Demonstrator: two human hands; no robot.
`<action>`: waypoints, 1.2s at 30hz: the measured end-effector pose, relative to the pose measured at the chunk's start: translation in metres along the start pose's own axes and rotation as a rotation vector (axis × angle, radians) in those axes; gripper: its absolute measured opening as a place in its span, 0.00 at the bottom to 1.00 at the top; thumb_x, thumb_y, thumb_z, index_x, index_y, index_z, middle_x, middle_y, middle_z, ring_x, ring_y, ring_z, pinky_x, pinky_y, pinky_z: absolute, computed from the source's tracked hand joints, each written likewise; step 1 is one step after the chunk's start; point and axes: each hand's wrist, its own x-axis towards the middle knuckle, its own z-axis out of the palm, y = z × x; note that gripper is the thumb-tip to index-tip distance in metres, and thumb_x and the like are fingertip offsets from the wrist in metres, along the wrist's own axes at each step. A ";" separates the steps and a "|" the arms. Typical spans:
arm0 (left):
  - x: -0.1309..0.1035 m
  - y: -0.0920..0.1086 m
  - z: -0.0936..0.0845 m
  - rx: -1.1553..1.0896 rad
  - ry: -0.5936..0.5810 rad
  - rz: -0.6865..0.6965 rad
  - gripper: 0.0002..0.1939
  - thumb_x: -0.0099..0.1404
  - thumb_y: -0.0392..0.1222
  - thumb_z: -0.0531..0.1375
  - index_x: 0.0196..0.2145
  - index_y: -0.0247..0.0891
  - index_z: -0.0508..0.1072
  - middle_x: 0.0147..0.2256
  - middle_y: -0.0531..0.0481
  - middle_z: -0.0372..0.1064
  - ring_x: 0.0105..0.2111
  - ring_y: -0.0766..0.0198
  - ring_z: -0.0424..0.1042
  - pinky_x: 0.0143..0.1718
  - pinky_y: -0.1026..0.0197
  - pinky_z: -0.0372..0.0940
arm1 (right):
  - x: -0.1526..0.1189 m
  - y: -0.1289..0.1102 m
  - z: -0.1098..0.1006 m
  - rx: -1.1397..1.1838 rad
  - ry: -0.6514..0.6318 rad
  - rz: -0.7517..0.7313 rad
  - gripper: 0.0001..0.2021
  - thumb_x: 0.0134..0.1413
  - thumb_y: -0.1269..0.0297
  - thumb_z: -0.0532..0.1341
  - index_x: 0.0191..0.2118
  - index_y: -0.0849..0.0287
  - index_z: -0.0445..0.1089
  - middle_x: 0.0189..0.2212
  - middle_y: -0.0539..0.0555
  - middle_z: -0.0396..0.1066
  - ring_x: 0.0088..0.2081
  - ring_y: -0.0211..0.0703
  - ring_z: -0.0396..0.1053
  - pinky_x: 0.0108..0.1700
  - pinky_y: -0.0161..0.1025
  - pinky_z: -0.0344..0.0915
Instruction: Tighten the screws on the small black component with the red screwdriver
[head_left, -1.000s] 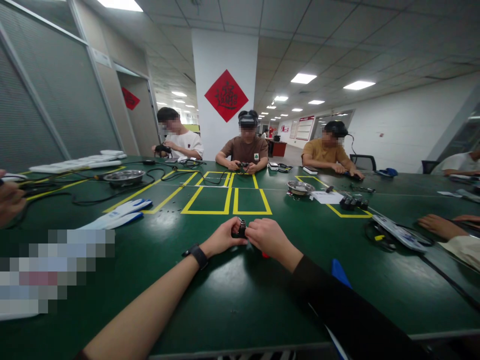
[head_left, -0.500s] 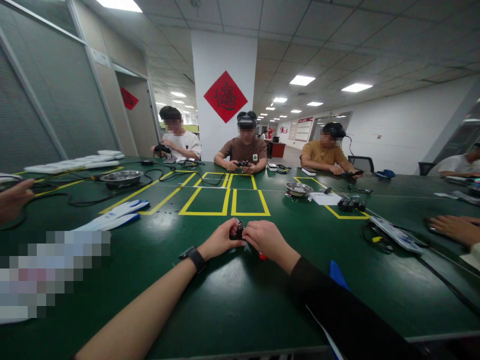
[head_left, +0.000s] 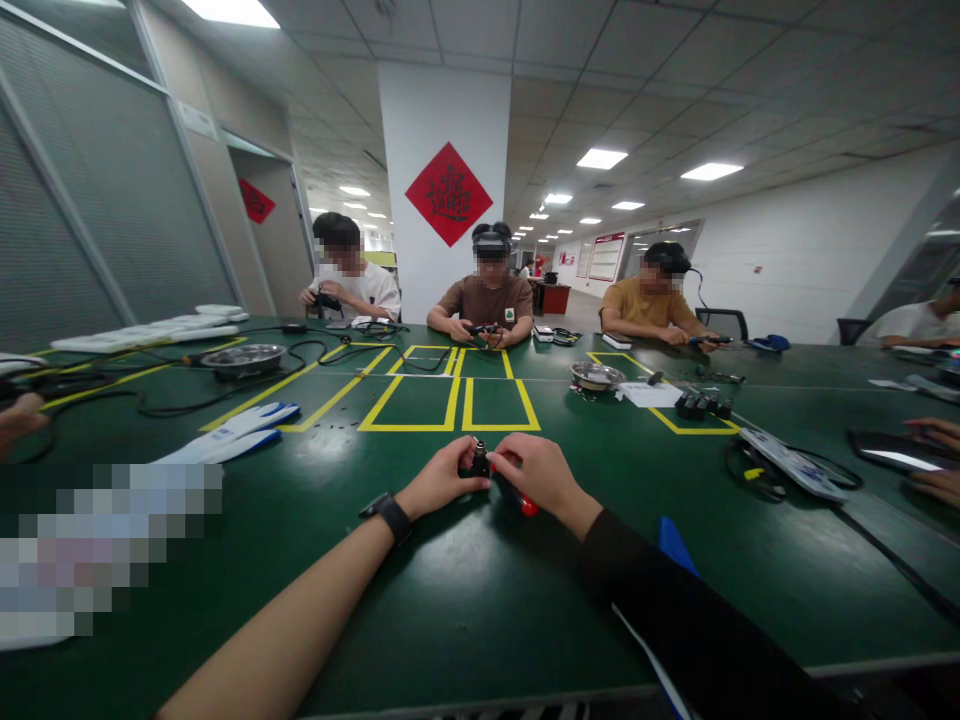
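My left hand (head_left: 442,478), with a dark watch on the wrist, holds a small black part (head_left: 480,458) with a metal tip, upright between thumb and fingers. Close beside it on the right, my right hand (head_left: 538,475) has its fingers closed around a red and black tool (head_left: 529,505), whose red end shows below the palm. The tool's front end is mostly hidden by the fingers. Both hands are over the green table (head_left: 465,620), near its middle.
White and blue gloves (head_left: 240,435) lie to the left. Metal bowls (head_left: 244,358) (head_left: 598,376) stand farther back. Black parts (head_left: 703,404) and a white power strip (head_left: 791,465) with cables sit at the right. Several people are seated around the table.
My right hand has turned slightly and lifted its fingers a little, and more of the red tool end shows. My left hand stays in place with the black part. Hands of people at both sides have moved.
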 end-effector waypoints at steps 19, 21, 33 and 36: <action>-0.001 0.008 -0.001 0.014 -0.032 0.034 0.18 0.55 0.46 0.61 0.43 0.38 0.69 0.38 0.48 0.67 0.37 0.60 0.66 0.40 0.59 0.62 | -0.005 0.028 0.022 0.255 0.016 0.446 0.08 0.50 0.67 0.54 0.37 0.63 0.64 0.34 0.57 0.67 0.31 0.41 0.67 0.29 0.35 0.59; -0.001 0.008 -0.001 0.009 -0.038 0.025 0.20 0.56 0.47 0.61 0.46 0.39 0.68 0.39 0.48 0.67 0.37 0.61 0.66 0.39 0.59 0.62 | 0.000 0.034 0.023 0.498 0.186 0.490 0.12 0.50 0.64 0.55 0.41 0.62 0.63 0.39 0.57 0.65 0.28 0.37 0.66 0.26 0.33 0.60; 0.000 0.002 -0.003 -0.058 -0.098 -0.013 0.21 0.59 0.48 0.58 0.48 0.38 0.68 0.41 0.47 0.67 0.39 0.61 0.66 0.43 0.58 0.61 | 0.014 0.030 0.000 1.928 0.493 0.728 0.06 0.47 0.69 0.63 0.32 0.59 0.65 0.29 0.49 0.71 0.17 0.25 0.57 0.16 0.24 0.57; 0.000 0.005 -0.003 -0.126 -0.112 -0.020 0.25 0.56 0.46 0.61 0.51 0.39 0.65 0.45 0.46 0.66 0.44 0.58 0.66 0.46 0.56 0.60 | 0.010 0.026 -0.002 2.016 0.300 0.764 0.10 0.54 0.58 0.57 0.31 0.61 0.64 0.22 0.48 0.68 0.12 0.24 0.49 0.12 0.24 0.50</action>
